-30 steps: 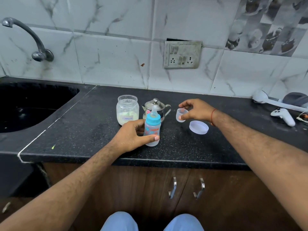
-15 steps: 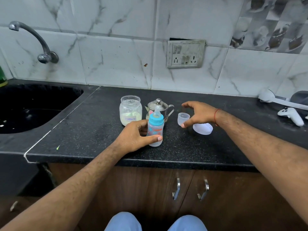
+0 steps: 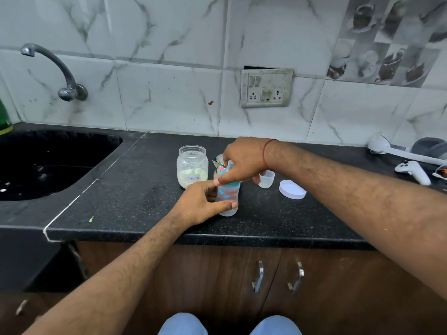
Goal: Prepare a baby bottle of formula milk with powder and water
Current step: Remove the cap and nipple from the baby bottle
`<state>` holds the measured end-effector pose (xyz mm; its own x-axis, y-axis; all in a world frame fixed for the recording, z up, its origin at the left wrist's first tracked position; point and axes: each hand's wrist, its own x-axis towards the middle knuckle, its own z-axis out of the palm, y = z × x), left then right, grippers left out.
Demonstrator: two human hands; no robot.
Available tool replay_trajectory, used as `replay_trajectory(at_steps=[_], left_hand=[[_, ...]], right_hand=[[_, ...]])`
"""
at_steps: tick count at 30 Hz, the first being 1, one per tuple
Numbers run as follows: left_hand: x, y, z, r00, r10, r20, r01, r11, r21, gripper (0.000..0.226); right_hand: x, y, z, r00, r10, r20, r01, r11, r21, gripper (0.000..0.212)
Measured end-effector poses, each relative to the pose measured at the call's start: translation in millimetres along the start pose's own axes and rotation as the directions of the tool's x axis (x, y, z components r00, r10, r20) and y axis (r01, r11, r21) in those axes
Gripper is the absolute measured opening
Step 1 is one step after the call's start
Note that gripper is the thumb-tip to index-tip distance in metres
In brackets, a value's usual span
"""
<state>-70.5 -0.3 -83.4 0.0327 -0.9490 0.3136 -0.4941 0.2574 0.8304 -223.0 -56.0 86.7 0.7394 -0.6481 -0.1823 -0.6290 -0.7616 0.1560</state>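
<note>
A black counter (image 3: 145, 189) runs beside a sink (image 3: 48, 163). On it the baby bottle (image 3: 227, 197) stands upright, the left hand (image 3: 202, 205) clasping its body, the right hand (image 3: 244, 162) pinching its blue top. The formula jar (image 3: 192, 166) is just behind, a small cup (image 3: 266, 179) and a lid (image 3: 292, 189) to the right.

Home kitchen, black speckled stone counter (image 3: 135, 189) w/ inset black sink (image 3: 48, 165), wall-mtd chrome tap (image 3: 58, 71), white marble-look wall tiles (image 3: 169, 102) + teacup-print tiles (image 3: 387, 39), switch/socket plate (image 3: 266, 88), wood cabinet doors (image 3: 217, 281) w/ metal handles below.
</note>
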Motion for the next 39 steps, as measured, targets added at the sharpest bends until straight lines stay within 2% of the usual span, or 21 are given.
replay_trajectory(at_steps=[4, 9, 12, 15, 19, 22, 24, 29, 35, 39], left_hand=[[1, 0, -1, 1.0, -0.003, 0.007, 0.003, 1.0, -0.005, 0.029], [3, -1, -3, 1.0, -0.009, 0.023, 0.009, 1.0, -0.006, 0.036], [3, -1, -4, 0.999, -0.01, 0.03, 0.01, 1.0, 0.002, 0.035], [4, -1, -3, 0.999, -0.016, 0.029, 0.016, 1.0, -0.004, 0.036], [4, -3, 1, 1.0, -0.017, 0.015, 0.017, 1.0, 0.005, 0.043], [4, -3, 2, 1.0, -0.024, 0.01, 0.024, 1.0, 0.014, 0.043], [4, -4, 1, 0.999, -0.036, 0.009, 0.036, 0.999, 0.019, 0.041], [8, -5, -1, 0.998, -0.036, 0.047, 0.034, 0.999, 0.036, 0.039], [12, -7, -5, 0.997, -0.016, 0.078, 0.014, 1.0, 0.028, 0.042], [15, -10, -7, 0.995, -0.03, 0.091, 0.027, 0.999, 0.036, 0.034]], right_hand=[[10, 4, 2, 0.999, -0.018, 0.04, 0.015, 0.997, 0.074, 0.049], [20, 8, 4, 0.994, -0.111, -0.012, 0.111, 0.993, -0.031, 0.047], [24, 13, 4, 0.984, -0.178, -0.007, 0.178, 0.984, -0.031, 0.038], [23, 18, 1, 0.973, -0.23, 0.014, 0.23, 0.973, -0.015, 0.04], [18, 18, 7, 0.989, -0.149, 0.001, 0.149, 0.989, 0.006, 0.042], [15, 9, 21, 0.993, -0.016, -0.113, 0.008, 0.997, -0.071, 0.058], [17, 3, 28, 0.978, 0.01, -0.208, -0.026, 0.997, -0.078, 0.062], [20, 8, 30, 0.971, -0.11, -0.214, 0.108, 0.994, -0.021, 0.042], [19, 21, 31, 0.931, -0.276, -0.241, 0.275, 0.961, -0.036, 0.041], [22, 30, 19, 0.922, -0.381, -0.074, 0.377, 0.924, -0.061, 0.039]])
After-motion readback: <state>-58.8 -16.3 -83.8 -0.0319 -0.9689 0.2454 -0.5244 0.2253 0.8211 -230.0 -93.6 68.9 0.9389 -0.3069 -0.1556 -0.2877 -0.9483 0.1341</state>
